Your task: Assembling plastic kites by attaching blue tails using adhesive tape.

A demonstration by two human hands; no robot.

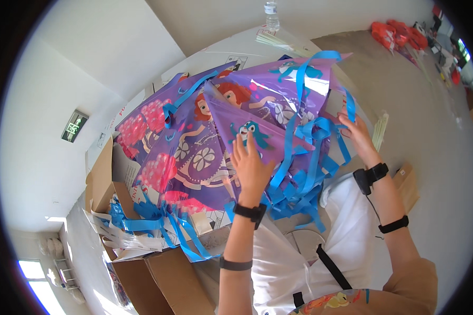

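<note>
From where I stand, the purple printed sheets [202, 137] are already spread over the counter [215, 51], overlapping, but the blue ribbons [294, 197] sit in a tangle — I'd call it partway, with straightening left. The left hand [253, 170] is over one sheet, fingers spread wide; the right hand [360, 137] is beside a ribbon loop — whether its fingers pinch anything, I can't tell.
</note>
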